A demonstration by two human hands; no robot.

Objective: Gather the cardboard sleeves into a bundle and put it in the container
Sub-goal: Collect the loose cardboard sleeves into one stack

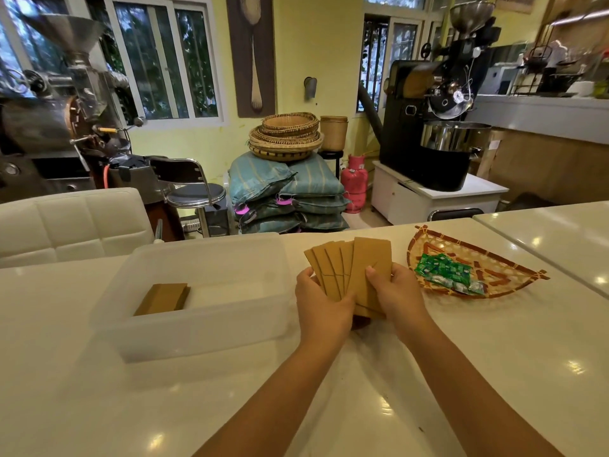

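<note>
Several cardboard sleeves (349, 268), brown, flat, fanned upright like cards above the white table (494, 357), just right of the container (204, 328). Left hand (321, 303): closed on the fan's lower left edge, thumb in front. Right hand (397, 291): closed on the front sleeve's lower right, thumb pressed on its face. Sleeve bottoms hidden behind both hands; exact count unclear where they overlap. Container: translucent plastic tub, holding one earlier stack of sleeves (163, 298) at its left end, partly veiled by the near wall. Woven tray (514, 262) to the right, carrying green wrapped packets (448, 273), print unreadable.
</note>
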